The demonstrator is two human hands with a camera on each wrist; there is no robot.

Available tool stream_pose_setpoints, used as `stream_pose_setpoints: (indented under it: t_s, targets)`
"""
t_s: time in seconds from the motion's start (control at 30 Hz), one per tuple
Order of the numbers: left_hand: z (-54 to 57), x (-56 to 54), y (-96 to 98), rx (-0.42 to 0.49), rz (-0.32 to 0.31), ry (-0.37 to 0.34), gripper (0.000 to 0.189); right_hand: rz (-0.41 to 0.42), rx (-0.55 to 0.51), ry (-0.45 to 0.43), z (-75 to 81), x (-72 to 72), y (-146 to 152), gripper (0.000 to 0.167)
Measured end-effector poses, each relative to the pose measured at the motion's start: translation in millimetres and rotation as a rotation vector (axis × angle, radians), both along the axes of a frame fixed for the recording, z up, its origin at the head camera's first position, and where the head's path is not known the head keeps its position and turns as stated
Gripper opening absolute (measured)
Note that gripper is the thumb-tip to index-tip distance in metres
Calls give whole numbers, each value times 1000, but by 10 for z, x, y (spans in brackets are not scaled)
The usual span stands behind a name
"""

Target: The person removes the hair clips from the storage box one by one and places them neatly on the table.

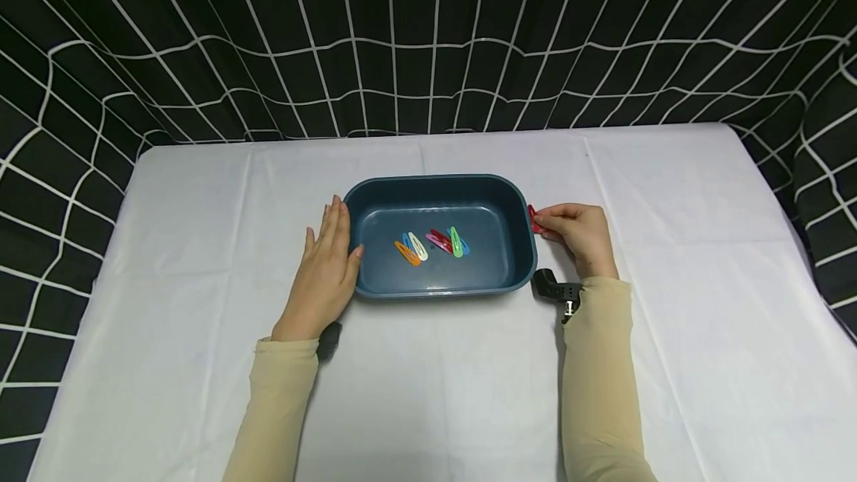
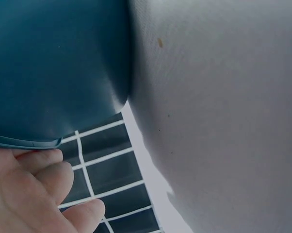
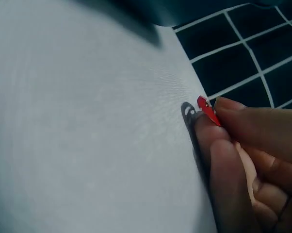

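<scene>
A dark blue plastic tub (image 1: 375, 274) sits mid-table, with several snap hair clips on its floor. Orange (image 1: 405, 253), blue and white (image 1: 418, 247) clips form a left cluster; pink, dark red, green (image 1: 456, 242) and blue ones overlap on the right. My left hand (image 1: 315, 277) rests along the tub's left wall, fingers extended; in the left wrist view its fingertips (image 2: 58, 179) lie just under the rim. Just outside the right wall, my right hand (image 1: 581, 235) pinches a red snap hair clip (image 3: 208, 111) between thumb and fingers.
A white cloth (image 1: 435, 385) covers the table. Black netted curtains (image 1: 415, 36) with white grid lines stand behind and at both sides. A black wrist camera mount (image 1: 554, 287) sits by the right wrist, close to the tub's lower right corner.
</scene>
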State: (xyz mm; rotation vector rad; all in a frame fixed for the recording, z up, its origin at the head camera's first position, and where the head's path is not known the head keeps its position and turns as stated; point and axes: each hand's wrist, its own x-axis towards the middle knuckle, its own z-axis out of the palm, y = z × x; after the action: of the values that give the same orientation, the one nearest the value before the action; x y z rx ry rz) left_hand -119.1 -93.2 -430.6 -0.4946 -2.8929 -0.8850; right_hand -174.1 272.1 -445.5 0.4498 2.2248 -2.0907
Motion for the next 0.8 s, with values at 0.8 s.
stream_pose_setpoints:
  t_s: [0.8]
  targets:
    - [-10,-8,-4,-7,9,5,61,2,375,4,37,12,-20,24]
